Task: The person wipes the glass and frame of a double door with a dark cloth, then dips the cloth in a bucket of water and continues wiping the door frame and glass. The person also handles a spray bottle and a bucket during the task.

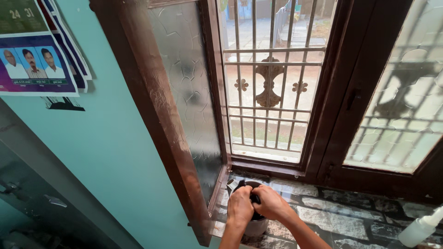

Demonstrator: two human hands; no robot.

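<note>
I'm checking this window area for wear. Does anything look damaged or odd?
Yes: the open shutter's wooden frame is scuffed, its brown finish worn pale along the edge. Both hands, left hand and right hand, are over a small pot on the sill.

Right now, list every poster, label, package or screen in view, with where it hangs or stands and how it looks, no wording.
Wall calendar sheets: upper left on the teal wall, overlapping rectangles, dark green top, purple band with three small portraits.
Squeeze bottle: lower right edge on the marbled sill, translucent white, no label visible.
No screens or packages in view.
</note>
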